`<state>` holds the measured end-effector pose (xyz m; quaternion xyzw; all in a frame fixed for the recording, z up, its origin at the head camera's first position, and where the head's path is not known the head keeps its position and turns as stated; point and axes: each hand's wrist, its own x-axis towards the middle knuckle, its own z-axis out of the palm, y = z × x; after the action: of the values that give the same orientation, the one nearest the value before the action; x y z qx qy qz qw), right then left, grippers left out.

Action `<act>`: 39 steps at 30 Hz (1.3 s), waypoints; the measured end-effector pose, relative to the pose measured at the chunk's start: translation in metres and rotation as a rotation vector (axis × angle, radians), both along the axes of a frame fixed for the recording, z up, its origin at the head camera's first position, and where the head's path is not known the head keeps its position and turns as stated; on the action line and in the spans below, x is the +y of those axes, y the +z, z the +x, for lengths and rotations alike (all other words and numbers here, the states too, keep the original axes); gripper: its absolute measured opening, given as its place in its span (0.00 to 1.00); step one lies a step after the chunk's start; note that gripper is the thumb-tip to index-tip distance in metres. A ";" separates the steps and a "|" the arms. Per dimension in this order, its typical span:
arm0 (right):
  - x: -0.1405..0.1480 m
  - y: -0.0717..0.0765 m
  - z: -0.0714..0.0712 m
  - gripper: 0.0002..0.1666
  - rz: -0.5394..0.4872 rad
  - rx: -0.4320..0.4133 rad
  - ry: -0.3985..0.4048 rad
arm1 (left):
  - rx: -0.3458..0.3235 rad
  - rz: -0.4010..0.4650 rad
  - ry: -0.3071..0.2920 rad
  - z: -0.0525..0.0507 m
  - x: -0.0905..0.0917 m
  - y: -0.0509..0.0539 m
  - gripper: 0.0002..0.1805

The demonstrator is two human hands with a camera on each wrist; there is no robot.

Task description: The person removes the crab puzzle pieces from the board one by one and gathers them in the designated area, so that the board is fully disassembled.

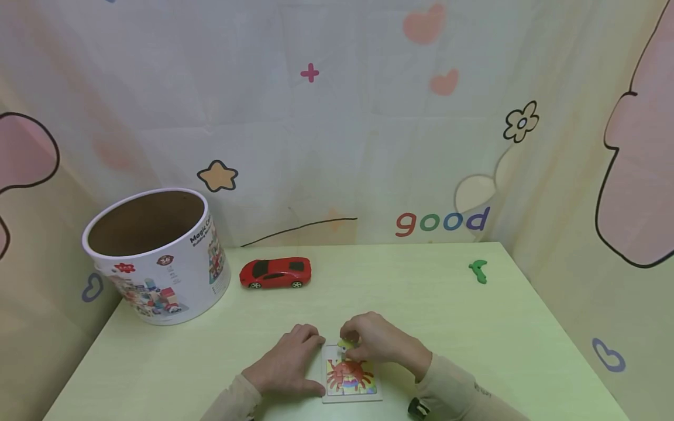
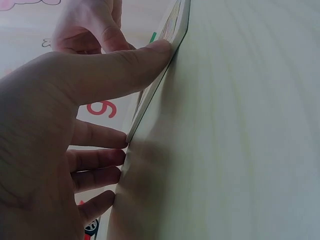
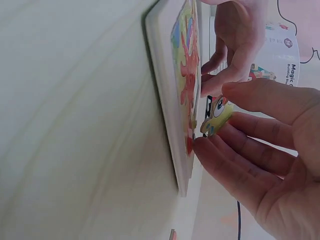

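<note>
So what's the bit being handled?

> Yellow puzzle piece (image 3: 220,115) with an eye printed on it. It's over the far part of the puzzle board (image 1: 351,400), beyond most of the red crab picture (image 1: 350,375).

And the hands?

> Right hand (image 1: 380,340) has it pinched, thumb against fingertips. Left hand (image 1: 288,362) is spread along the board's left edge, thumb at the near corner, holding no piece.

Which relation matters most?

> Piece to board, I'd say: board's directly below the pinch, right hand nearer the piece. It's tilted off flat, and I can't tell its long axis or whether it's touching.

Do the views agree?

> Right wrist shows the eye and the tilt best. Left wrist misses the piece but catches that thumb on the board's rim. Only the head view gets the whole surface (image 1: 421,304): white bucket (image 1: 174,292) and red car (image 1: 276,273) back left, small green thing (image 1: 478,271) back right.
</note>
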<state>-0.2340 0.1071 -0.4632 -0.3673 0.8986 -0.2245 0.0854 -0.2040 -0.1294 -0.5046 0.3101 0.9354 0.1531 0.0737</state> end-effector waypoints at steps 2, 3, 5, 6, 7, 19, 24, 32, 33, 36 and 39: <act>0.000 0.001 0.000 0.14 0.002 0.003 -0.001 | 0.006 -0.001 -0.001 0.000 0.000 0.000 0.49; 0.001 0.002 0.000 0.14 0.003 0.006 0.000 | 0.008 -0.001 -0.002 0.000 0.000 0.000 0.49; 0.002 0.003 0.000 0.13 0.001 0.010 -0.001 | 0.010 -0.002 -0.001 0.000 0.000 0.000 0.49; 0.003 0.005 0.000 0.13 -0.002 0.008 -0.004 | 0.008 -0.002 0.001 0.000 0.000 0.000 0.49; 0.004 0.005 -0.001 0.13 -0.002 0.007 -0.009 | 0.007 -0.003 0.002 0.000 0.000 0.000 0.49; 0.027 0.010 -0.009 0.15 -0.037 0.064 -0.040 | -0.010 -0.032 0.012 -0.001 0.002 0.000 0.50; 0.036 0.012 -0.013 0.13 -0.048 0.106 -0.049 | -0.011 -0.034 0.016 0.000 0.001 0.001 0.50; 0.049 0.017 -0.016 0.13 -0.025 0.080 -0.115 | 0.007 -0.039 0.009 0.001 0.000 0.003 0.50; 0.050 0.016 -0.017 0.13 -0.021 0.084 -0.118 | 0.011 -0.038 0.007 0.001 0.000 0.003 0.50; 0.056 0.014 -0.018 0.13 -0.017 0.087 -0.132 | 0.018 -0.031 0.003 0.001 0.000 0.003 0.50; 0.063 0.012 -0.018 0.13 -0.006 0.097 -0.151 | 0.016 -0.025 0.001 0.002 0.000 0.001 0.50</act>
<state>-0.2520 0.1696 -0.4510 -0.3093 0.9261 -0.2148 0.0234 -0.2024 -0.1290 -0.5031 0.3100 0.9379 0.1389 0.0698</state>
